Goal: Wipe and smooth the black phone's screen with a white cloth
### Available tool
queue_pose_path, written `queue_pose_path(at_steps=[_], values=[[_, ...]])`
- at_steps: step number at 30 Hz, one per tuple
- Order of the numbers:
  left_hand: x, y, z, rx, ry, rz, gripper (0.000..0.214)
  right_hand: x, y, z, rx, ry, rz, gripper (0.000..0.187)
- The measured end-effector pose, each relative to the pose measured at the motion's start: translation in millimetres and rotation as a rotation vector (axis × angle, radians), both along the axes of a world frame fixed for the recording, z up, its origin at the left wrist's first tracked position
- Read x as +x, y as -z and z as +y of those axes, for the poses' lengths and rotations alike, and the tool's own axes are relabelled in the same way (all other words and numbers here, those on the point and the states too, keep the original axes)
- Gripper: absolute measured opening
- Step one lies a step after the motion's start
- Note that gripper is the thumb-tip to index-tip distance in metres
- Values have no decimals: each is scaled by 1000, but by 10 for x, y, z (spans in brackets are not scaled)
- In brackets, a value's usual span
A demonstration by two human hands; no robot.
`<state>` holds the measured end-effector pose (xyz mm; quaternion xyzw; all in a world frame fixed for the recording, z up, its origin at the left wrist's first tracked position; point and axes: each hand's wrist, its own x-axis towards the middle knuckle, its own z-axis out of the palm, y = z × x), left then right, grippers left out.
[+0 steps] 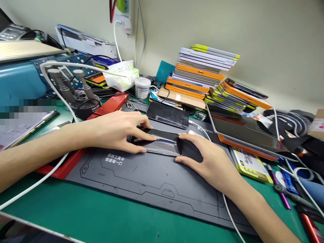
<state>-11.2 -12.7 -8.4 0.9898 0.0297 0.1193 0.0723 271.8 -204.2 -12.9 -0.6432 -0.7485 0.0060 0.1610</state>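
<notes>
A black smartphone [164,144] lies face up on the grey work mat [141,182], with light reflected in its glass. My left hand [121,131] grips its left end: the thumb is on the near edge, one finger presses on the screen and others reach over the far side. At the other end, my right hand [206,157] pinches the phone between thumb and forefinger across its near and far edges. A second dark phone [167,115] lies just behind it, with a white cable [199,128] close to its right corner.
Stacked orange and grey boxes [199,71] rise at the back, beside a small white tub [142,88]. A tablet [248,131] rests on more boxes at right. Screwdrivers [280,189] lie right of the mat. Left are a red tool [108,104] and a tool holder [82,101].
</notes>
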Motion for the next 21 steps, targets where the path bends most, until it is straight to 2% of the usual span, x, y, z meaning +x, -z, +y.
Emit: queue_pose_path(at_steps=[12,21], values=[[3,-44,-9,-5,24,17,37,20,-8,50,-24,-22,12,53],[-6,-11,-25,14,14,-61,39,-8,-41,37,-67,-53,-1,56]])
